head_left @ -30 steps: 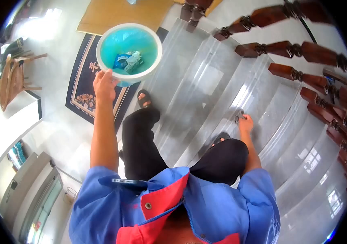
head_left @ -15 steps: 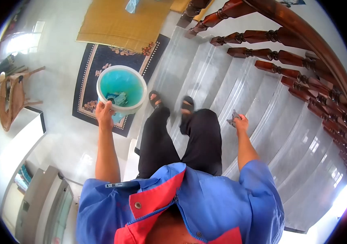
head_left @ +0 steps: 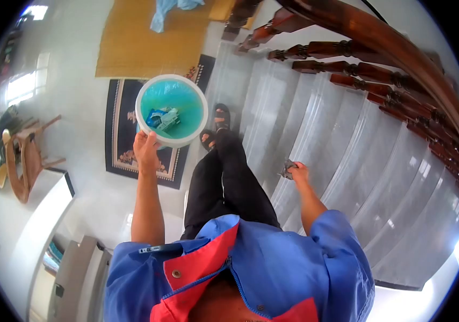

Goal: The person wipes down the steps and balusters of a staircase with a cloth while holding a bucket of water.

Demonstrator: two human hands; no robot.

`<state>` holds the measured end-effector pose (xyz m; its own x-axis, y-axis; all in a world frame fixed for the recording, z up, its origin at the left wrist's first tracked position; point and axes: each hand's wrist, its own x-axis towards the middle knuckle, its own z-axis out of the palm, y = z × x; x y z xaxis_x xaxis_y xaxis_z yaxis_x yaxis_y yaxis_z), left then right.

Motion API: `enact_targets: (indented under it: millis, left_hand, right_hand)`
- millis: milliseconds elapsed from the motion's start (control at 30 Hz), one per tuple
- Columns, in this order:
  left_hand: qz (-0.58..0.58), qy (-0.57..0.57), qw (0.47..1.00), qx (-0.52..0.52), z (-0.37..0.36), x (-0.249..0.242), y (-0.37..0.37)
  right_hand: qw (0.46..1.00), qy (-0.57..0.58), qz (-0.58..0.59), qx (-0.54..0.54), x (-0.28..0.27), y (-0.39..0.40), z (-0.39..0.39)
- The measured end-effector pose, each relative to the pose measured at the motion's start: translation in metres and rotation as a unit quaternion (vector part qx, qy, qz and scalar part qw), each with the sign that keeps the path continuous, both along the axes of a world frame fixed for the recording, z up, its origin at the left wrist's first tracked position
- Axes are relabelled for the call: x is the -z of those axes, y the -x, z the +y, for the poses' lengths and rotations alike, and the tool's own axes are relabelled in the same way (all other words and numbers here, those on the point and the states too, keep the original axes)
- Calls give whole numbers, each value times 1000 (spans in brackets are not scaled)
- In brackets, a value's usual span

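Note:
My left hand (head_left: 146,147) grips the near rim of a round bucket (head_left: 202,126), white-rimmed and turquoise inside. A small bundle of pale green and blue items (head_left: 164,119) lies at its bottom; what they are is hard to tell. The bucket hangs over a dark patterned rug (head_left: 124,107). On the right, over the grey steps, my right hand (head_left: 299,173) is closed on a crumpled grey cloth (head_left: 288,168). My sandalled feet (head_left: 222,117) stand close together near the lower steps.
Grey stairs (head_left: 320,123) rise to the right beside a dark wooden banister (head_left: 390,40). A tan mat (head_left: 151,45) with a light blue cloth (head_left: 158,17) lies ahead. A wooden chair (head_left: 25,161) stands at left, above a white ledge (head_left: 41,214).
The bucket has shifted slightly right and up in view. My right hand with the cloth has moved left. My feet have come together and my legs have swung left.

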<state>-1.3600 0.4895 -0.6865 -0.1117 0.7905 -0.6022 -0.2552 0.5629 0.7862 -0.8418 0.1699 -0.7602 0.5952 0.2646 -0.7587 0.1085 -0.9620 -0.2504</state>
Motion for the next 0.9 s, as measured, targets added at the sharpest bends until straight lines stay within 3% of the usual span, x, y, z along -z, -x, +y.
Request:
enact_targets:
  millis: [167,267,367,500,600,767,833,900]
  left_hand:
    - [37,-4,995,97,54,25,-50]
    - [71,3,976,208,86,33,-90]
    - [-1,-11,963,271,111,51,-126]
    - [65,-13,927,370,135,89,-152]
    - [43,-13,905,423,148,123,-170]
    - [0,-25,890,456,158,172,-202]
    - [-2,-44,882,470,156,186,-206]
    - [35,-36,866,498,154,201,-210]
  right_hand:
    - [993,-56,42,91,-3,7,49]
    - [992,-69,37,95,4,-1,81]
    - [989,-100,11,109,-5,-4,121]
    - [984,-130,-1,119,10,-8,151]
    - [972,-176,-33,155,37,-9,155]
    - [948,-202,-214,122,71,-33,167]
    - [918,-235,-288,138,117,-72,144]
    - [897,-148,-402,107,106,-98,146]
